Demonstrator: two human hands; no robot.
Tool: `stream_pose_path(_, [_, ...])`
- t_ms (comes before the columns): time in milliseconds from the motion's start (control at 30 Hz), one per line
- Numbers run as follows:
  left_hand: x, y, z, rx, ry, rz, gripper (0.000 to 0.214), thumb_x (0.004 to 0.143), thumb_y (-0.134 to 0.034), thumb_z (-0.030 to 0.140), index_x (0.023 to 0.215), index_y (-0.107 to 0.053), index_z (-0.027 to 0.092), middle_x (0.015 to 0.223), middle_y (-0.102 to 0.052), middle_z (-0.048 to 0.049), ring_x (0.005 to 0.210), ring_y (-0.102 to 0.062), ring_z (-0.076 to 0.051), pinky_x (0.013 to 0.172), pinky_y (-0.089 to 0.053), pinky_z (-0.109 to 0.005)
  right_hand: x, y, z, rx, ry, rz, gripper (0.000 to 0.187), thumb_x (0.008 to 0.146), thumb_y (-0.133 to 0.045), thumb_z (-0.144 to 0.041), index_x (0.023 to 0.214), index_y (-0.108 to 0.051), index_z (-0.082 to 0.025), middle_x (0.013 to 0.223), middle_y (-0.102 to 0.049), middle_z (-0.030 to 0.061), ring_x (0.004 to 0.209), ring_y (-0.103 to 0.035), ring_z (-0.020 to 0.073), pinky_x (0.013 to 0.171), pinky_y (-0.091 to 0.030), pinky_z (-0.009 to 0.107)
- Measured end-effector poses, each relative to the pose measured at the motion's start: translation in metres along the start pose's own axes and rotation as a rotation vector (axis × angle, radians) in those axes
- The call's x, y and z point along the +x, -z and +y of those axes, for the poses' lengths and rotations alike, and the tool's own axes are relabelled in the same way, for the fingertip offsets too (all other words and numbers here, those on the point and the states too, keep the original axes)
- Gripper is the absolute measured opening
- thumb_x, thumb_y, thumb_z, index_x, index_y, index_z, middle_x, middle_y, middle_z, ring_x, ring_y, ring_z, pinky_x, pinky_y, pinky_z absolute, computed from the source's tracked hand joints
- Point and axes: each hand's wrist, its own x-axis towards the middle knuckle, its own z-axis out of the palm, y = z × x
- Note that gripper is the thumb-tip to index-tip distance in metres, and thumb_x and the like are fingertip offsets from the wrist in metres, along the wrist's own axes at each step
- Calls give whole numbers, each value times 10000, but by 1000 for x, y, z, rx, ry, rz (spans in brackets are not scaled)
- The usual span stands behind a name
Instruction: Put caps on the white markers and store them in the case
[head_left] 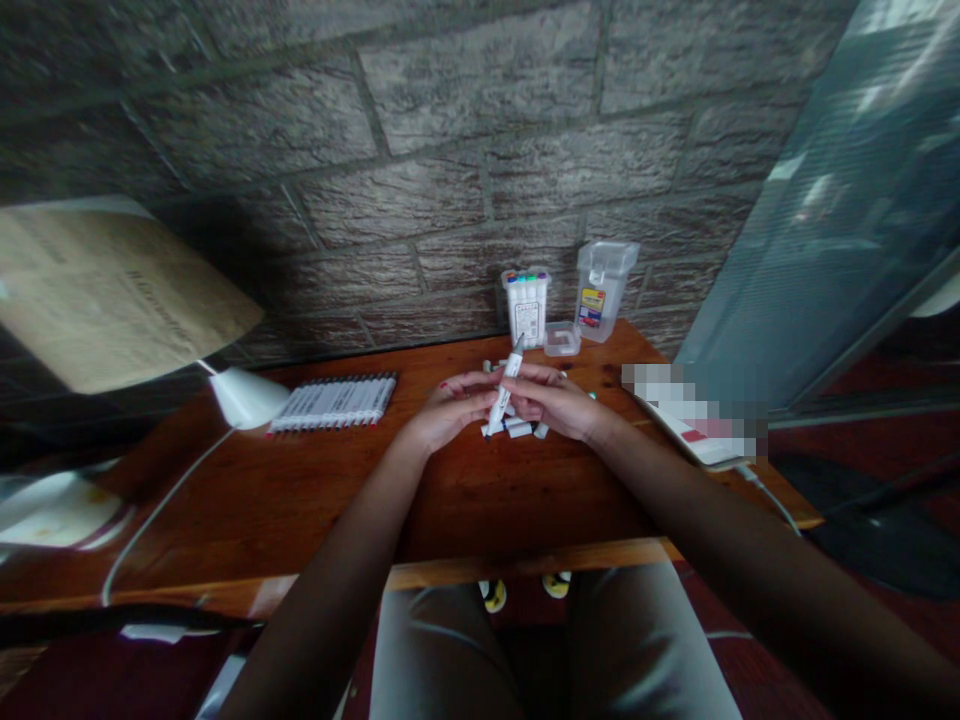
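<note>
Both my hands meet over the middle of a wooden desk. My left hand and my right hand are closed together on one white marker, held tilted with its tip up. Under the hands lie a few loose white markers on the desk. A row of several white markers lies flat to the left. Behind the hands stands a clear case with markers upright in it.
A taller clear plastic container and a small clear lid stand by the brick wall. A white lamp head with its cable sits left. A notebook lies at the right desk edge.
</note>
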Motion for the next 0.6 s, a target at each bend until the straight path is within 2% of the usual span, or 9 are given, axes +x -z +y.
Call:
stream_pose_path(233, [1,1,-1,32,-1,7,393,616,-934,266,947,-757,146,872,-778,-49,742,-732,-157,745,-576,-280,1,-1,-1,23,-14,33,315,732,-835,-368,947,-731,-164,626,-561,-43,468,-283,28,451,-147,207])
stream_pose_path(600, [1,1,-2,54,-4,10,405,592,-940,278,932,-758,153,832,-762,-40,704,-710,-136,697,-561,-253,0,-2,-3,55,-23,49,330,696,-861,-336,931,-700,-170,590,-536,-64,458,-303,24,452,-158,196])
